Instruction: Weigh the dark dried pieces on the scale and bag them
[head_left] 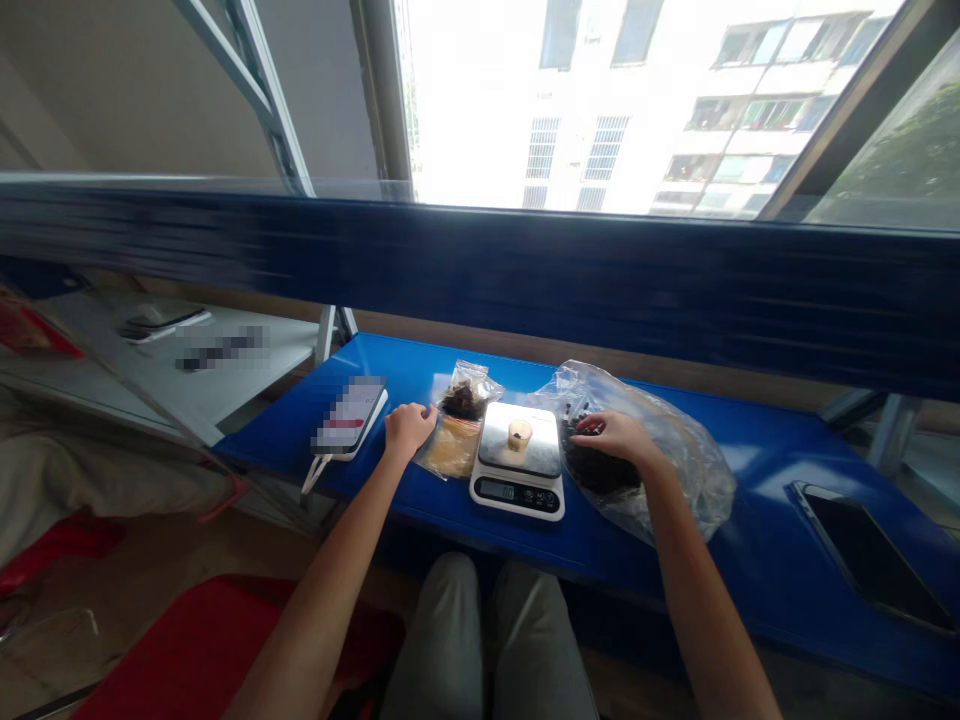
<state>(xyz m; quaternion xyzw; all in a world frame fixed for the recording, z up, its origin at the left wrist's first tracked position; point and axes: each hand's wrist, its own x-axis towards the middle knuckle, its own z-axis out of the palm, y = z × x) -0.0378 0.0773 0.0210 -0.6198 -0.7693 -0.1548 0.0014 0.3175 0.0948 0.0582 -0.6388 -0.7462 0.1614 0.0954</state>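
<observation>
My right hand (621,438) reaches into a large clear plastic bag (690,465) of small dark pieces (600,472). Its thumb and fingers are closed together at the pieces; what lies between them is too small to make out. My left hand (409,430) rests on the blue table, loosely curled, left of a small zip bag of dark brown bits (465,398) and a flat bag of tan material (454,447). Between my hands stands a white digital scale (517,498). On its metal plate is a small pale cup (520,436) with something dark inside.
A phone on a white power bank (352,418) with a short cable lies at the left of the blue table (420,352). A dark phone (874,555) lies at the right. Across the front runs a blue shelf beam (480,255). A red stool (195,650) stands lower left.
</observation>
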